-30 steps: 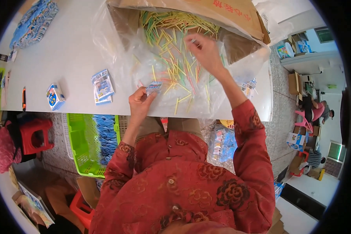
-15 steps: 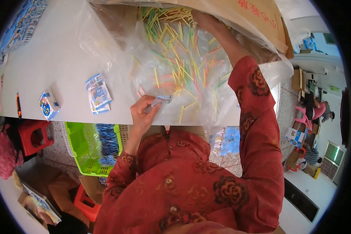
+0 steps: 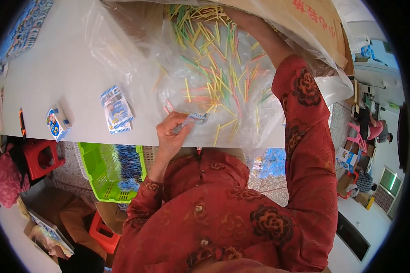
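Observation:
My left hand, above the table's near edge, pinches a small blue-and-white plastic packet between thumb and fingers. Thin yellow, green and pink sticks, perhaps straws, lie scattered on clear plastic sheeting just beyond it. More of them are heaped inside a cardboard box tipped towards me. My right hand reaches into this box at the heap; its fingers are hidden there, so their grip does not show.
Two blue-and-white packets overlap on the table, with another packet and an orange-black cutter further left. Below the edge stand a green basket of blue packets and a red stool. Other people are at the far right.
My left hand and its packet appear slightly further right, and the packet is tilted more into view. My right hand remains in the box. The whole view has shifted a little.

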Available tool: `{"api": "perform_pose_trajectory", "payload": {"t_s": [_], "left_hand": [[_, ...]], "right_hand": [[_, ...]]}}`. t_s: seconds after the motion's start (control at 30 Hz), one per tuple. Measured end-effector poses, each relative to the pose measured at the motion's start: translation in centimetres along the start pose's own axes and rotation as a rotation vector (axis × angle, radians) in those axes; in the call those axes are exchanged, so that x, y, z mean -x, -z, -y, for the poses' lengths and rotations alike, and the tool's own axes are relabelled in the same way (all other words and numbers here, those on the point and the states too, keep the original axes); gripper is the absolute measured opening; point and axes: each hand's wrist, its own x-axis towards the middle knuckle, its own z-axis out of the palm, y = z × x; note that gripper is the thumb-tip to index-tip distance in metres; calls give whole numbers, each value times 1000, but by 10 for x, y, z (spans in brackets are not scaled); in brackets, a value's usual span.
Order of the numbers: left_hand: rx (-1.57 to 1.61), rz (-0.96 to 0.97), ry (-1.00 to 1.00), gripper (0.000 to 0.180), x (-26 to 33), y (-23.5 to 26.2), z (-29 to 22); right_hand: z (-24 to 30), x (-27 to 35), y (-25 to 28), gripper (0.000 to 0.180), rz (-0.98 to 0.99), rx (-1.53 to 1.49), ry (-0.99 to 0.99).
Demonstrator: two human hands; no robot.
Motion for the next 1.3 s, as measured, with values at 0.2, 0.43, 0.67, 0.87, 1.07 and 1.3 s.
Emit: {"api": "perform_pose_trajectory", "payload": {"t_s": [0.2,0.43,0.67,0.87,1.07,1.3], "left_hand": [[-23,-21,9,13,2,3,-3],[-2,21,46,14,-3,-5,0],[-39,-12,13,12,0,-2,-2],[-29,0,51,11,7,1,10],[91,-8,89,8,7,0,15],[6,-49,-23,8,2,-3,16]], "right_hand": [[28,-12,-4,47,45,-129,-57],[-2,28,16,54,75,-265,-195],[10,38,28,61,116,-422,-262],[40,61,42,67,143,-543,-313],[64,147,68,27,-214,-711,-24],[72,238,50,21,-133,-784,79]]}}
